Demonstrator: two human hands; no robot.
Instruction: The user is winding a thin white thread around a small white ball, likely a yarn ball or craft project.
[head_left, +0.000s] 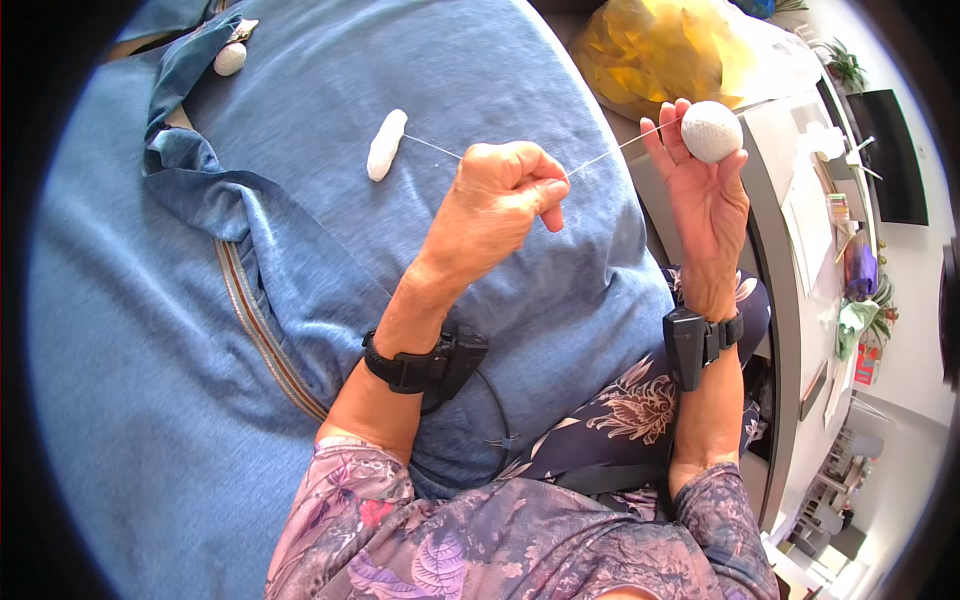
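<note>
My left hand (499, 210), its back to the camera, pinches a thin white thread (596, 161) between thumb and fingers. Further right, my right hand (701, 187) is turned palm up and holds a white thread-wrapped ball (712, 132) between its thumb and fingertips. The thread runs taut from the ball to my left hand. From that hand's other side it goes on to a white oblong bundle (387, 145), apparently wound thread, lying on the blue fabric cover (465, 67). I wear a black strapped device on each wrist.
Another white ball (229, 58) lies at the upper left beside a small pale object (244, 31). Bunched blue fabric (247, 202) with a striped trim runs down the left. A yellow plastic bag (660, 52) sits at the upper right, above a cluttered white tabletop (806, 330).
</note>
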